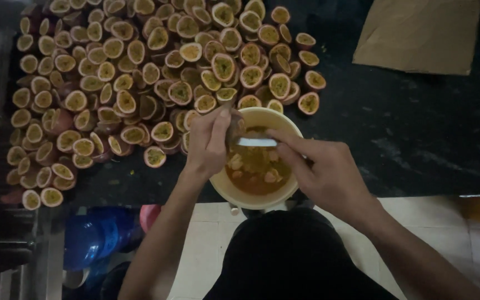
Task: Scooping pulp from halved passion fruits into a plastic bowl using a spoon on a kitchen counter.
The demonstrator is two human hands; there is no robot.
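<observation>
My left hand (208, 141) grips a halved passion fruit (233, 126) over the left rim of a cream bowl (282, 123). My right hand (320, 169) holds a metal spoon (256, 142) whose tip points into that fruit half. The bowl holds orange pulp and seeds (256, 169) and sits at the front edge of the dark counter (406, 128). A large heap of cut passion fruit halves (140, 72) spreads over the counter behind and to the left of the bowl.
A brown sheet of cardboard (420, 34) lies on the counter at the far right. Below the counter edge are pale floor tiles (473, 239), a blue container (93, 239) and a pink object (148, 215).
</observation>
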